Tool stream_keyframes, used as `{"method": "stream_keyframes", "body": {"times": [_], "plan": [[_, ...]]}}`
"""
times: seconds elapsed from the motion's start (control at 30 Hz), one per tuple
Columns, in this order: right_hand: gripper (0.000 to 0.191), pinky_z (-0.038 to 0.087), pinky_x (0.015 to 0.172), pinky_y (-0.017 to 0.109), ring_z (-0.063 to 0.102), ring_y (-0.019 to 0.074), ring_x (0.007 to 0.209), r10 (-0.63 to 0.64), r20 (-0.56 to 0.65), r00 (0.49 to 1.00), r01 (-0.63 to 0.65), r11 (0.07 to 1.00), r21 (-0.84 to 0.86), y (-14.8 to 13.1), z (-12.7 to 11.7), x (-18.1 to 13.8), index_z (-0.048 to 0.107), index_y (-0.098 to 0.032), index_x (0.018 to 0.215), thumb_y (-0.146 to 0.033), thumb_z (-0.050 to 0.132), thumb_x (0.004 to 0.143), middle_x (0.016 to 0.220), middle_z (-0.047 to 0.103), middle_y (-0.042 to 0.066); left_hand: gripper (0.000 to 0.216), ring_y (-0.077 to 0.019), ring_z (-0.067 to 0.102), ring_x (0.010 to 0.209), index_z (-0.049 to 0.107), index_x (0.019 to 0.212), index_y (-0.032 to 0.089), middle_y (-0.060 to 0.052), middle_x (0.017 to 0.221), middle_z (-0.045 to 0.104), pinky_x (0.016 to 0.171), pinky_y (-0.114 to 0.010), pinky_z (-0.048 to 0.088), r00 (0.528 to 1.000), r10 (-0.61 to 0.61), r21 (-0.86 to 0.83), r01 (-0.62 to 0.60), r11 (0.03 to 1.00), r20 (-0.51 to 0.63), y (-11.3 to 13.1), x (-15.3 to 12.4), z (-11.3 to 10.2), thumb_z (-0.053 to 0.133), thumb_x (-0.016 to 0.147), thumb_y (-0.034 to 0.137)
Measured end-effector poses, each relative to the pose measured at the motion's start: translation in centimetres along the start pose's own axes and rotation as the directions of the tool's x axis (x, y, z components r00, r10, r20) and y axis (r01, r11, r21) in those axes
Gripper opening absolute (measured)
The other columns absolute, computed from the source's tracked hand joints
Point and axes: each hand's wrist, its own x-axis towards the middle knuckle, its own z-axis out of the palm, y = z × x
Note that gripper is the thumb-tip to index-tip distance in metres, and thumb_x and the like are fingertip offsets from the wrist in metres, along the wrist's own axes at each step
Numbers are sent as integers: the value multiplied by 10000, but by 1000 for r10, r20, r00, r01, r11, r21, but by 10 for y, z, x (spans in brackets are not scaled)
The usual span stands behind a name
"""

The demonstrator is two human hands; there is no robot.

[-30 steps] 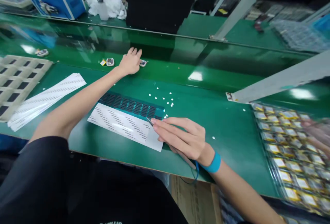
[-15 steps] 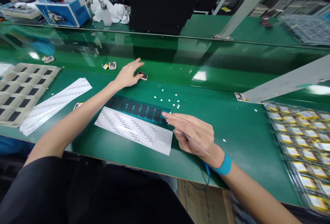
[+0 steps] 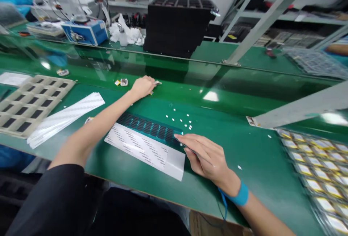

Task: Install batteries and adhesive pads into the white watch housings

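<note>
My left hand point(image 3: 143, 87) is stretched to the far side of the bench, fingers closed round a small white-cased device point(image 3: 157, 82) that is mostly hidden. A bit of yellow point(image 3: 151, 93) shows below those fingers. My right hand point(image 3: 208, 156) pinches thin metal tweezers point(image 3: 199, 153), their tip hidden or too small to make out. Beside its fingertips lies a teal sheet of black oblong stickers point(image 3: 146, 125). A white printed backing sheet point(image 3: 146, 150) lies along the near edge of the teal one. Several small white scraps point(image 3: 181, 120) are scattered just beyond.
A beige tray of dark pieces point(image 3: 51, 82) and white printed strips point(image 3: 67, 116) lie at left. Another opened device point(image 3: 124, 82) sits near the belt. A tray of yellow-edged batteries point(image 3: 312, 170) and a slanted white post point(image 3: 299, 103) stand right. A blue cord trails from the wristband point(image 3: 241, 194).
My left hand has closed on the small device that lay under its spread fingers. The view has tilted up. My right hand keeps its place by the teal sheet, tweezers still held.
</note>
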Motion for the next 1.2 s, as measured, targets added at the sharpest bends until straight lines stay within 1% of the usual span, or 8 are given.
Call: {"method": "stream_keyframes", "body": {"times": [0.1, 0.2, 0.37, 0.5, 0.6, 0.7, 0.9, 1.2], "plan": [[358, 678, 715, 327, 788, 220, 835, -49, -27, 998, 48, 999, -26, -1, -1, -1, 643, -119, 1350, -46, 547, 1014, 999, 809, 94, 200, -244, 685, 1082, 716, 1071, 137, -100, 1140, 731, 986, -434, 532, 996, -74, -32, 72, 997, -40, 7, 2, -7, 649, 1026, 320], [329, 656, 714, 305, 786, 218, 808, -51, -96, 994, 49, 998, -25, 6, -2, -8, 698, -147, 1268, -29, 570, 988, 947, 803, 63, 367, -224, 705, 923, 758, 1032, 124, -114, 976, 769, 814, -301, 490, 992, -98, -118, 89, 989, -79, 14, -2, -18, 469, 1103, 339], [238, 647, 708, 275, 789, 209, 798, -11, 13, 1000, 11, 1000, -24, 13, -9, -15, 690, -201, 1150, -161, 473, 1062, 938, 792, 55, 370, -179, 708, 793, 798, 1089, 153, -31, 824, 766, 717, -250, 482, 997, 71, -368, -63, 928, 9, 58, -52, -20, 540, 1070, 418], [311, 620, 625, 244, 751, 171, 695, 81, 24, 996, -84, 976, 201, -2, -16, -3, 611, -232, 967, -242, 357, 1146, 704, 679, 12, 390, -182, 763, 779, 694, 1286, 121, -78, 906, 793, 779, -289, 592, 980, 181, -892, -7, 451, 84, 106, -119, -18, 578, 1031, 392], [340, 553, 527, 250, 662, 153, 593, 201, -43, 979, -174, 923, 344, -12, -15, 6, 583, -223, 968, -280, 313, 1166, 642, 593, -2, 270, -174, 749, 753, 673, 1209, 181, -44, 832, 759, 741, -299, 585, 993, 120, -840, -46, 540, 23, 122, -152, -23, 534, 1042, 342], [261, 464, 464, 240, 595, 122, 528, 263, -70, 962, -247, 952, 181, -17, -9, 7, 595, -220, 1037, -192, 358, 1144, 701, 655, -3, 267, -175, 725, 726, 607, 1282, 218, -24, 841, 750, 685, -310, 568, 987, 154, -789, -53, 612, 53, 126, -167, -26, 493, 1073, 340], [93, 418, 454, 201, 522, 70, 447, 323, -108, 940, -325, 946, 3, -19, 0, 2, 597, -209, 1126, -296, 613, 1099, 619, 581, -92, 343, -135, 612, 528, 541, 1397, 215, 28, 705, 652, 506, -259, 497, 963, 178, -853, 84, 516, 203, 133, -180, -28, 502, 1084, 349], [86, 460, 488, 217, 690, 87, 669, 303, -24, 953, -301, 952, 59, -20, 0, 0, 629, -187, 1156, -217, 634, 1075, 972, 785, 30, 263, -89, 487, 469, 590, 1317, 200, 46, 706, 655, 430, -212, 398, 975, 190, -851, -3, 526, 114, 135, -183, -26, 503, 1073, 250]]}}
